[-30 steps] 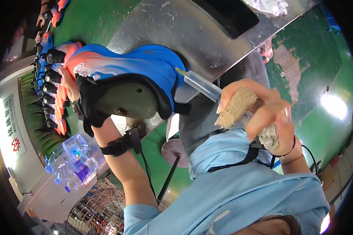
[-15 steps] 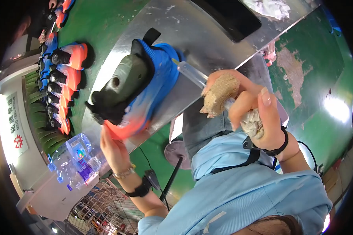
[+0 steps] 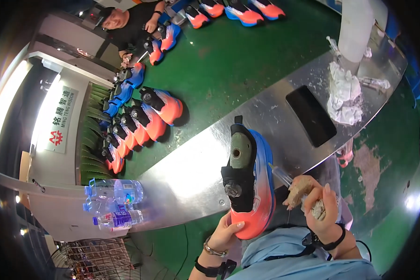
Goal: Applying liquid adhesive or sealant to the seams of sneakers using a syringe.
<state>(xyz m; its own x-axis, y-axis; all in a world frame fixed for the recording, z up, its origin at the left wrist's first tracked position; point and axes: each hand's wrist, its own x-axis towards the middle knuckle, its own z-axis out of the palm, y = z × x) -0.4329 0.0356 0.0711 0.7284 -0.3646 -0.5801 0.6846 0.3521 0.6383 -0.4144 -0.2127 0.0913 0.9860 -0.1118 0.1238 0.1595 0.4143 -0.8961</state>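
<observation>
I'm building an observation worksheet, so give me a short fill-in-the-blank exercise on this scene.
1. The left hand holds the shoe by its ____ (toe or heel).
2. The applicator in the right hand has a ____ (clear or opaque) barrel.
3. In the picture, the phone lies to the ____ (left or right) of the shoe.

Missing words: toe; clear; right.

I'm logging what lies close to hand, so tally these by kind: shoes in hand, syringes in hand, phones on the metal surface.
Shoe in the left hand: 1
Syringe in the right hand: 1
Black phone on the metal surface: 1
Total: 3
</observation>
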